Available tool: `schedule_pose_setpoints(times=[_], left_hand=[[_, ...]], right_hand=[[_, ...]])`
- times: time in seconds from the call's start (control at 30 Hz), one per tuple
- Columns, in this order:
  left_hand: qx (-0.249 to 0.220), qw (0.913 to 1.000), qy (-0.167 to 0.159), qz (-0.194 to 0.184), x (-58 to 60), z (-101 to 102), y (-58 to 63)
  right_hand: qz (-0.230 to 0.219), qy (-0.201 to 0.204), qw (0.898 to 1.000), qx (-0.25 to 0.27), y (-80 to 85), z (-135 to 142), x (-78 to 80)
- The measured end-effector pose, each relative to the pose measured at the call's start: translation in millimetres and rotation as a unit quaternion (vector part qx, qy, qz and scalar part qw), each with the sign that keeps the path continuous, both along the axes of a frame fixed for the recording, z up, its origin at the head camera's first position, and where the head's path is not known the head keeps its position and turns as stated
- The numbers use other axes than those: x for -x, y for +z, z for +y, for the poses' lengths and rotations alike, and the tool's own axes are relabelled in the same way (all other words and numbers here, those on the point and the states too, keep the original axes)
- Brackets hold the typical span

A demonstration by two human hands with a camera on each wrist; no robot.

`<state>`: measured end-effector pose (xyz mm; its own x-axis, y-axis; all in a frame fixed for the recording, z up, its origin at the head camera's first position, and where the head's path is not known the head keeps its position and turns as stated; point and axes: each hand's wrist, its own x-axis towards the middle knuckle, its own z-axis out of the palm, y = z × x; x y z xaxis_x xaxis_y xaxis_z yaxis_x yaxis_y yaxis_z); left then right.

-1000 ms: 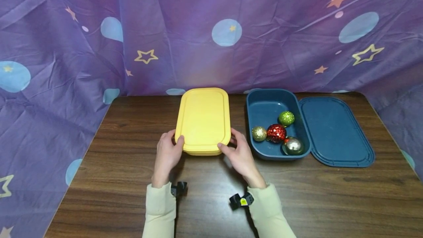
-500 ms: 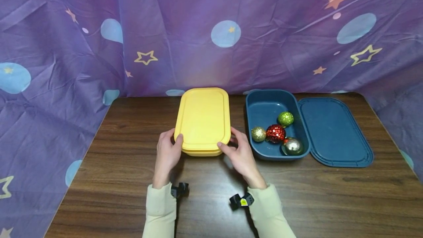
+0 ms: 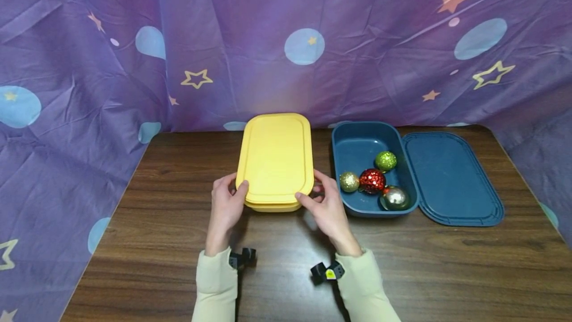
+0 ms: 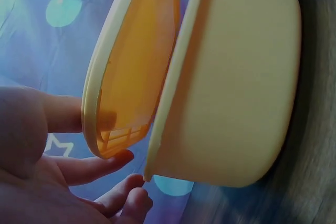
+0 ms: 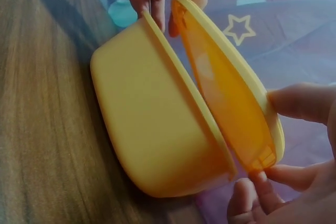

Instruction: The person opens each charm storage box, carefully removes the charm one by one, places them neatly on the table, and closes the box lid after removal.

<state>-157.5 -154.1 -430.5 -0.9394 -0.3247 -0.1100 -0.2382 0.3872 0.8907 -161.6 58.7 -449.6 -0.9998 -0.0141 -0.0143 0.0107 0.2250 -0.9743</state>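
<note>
Purple cloth [image 3: 250, 14] hangs beyond my left hand [image 3: 226, 207] and right hand [image 3: 329, 210], both half-curled, pinching the lid [image 3: 277, 158]. Its near edge stands off the tub [image 4: 236, 87] just below them; I should move both evenly so it won't twist.

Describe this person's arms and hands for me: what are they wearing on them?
The left sleeve and right sleeve are long, plain and pale cream. The left hand and right hand are bare, without gloves. Each wrist carries a small black camera, the left camera and the right camera; the right one shows a yellow mark.
</note>
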Motion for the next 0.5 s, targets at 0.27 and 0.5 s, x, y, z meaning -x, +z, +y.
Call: schedule_pose_setpoints(times=[0.27,0.5], left_hand=[[-0.149,0.9879,0.038,0.015,2.8,-5.4,4.9],[-0.328,0.9439,0.027,0.03,1.4,-12.2,4.2]], right_hand=[[-0.002,-0.006,0.998,0.058,5.9,-2.2,-2.2],[-0.003,-0.003,0.998,0.068,7.8,-2.5,-2.8]])
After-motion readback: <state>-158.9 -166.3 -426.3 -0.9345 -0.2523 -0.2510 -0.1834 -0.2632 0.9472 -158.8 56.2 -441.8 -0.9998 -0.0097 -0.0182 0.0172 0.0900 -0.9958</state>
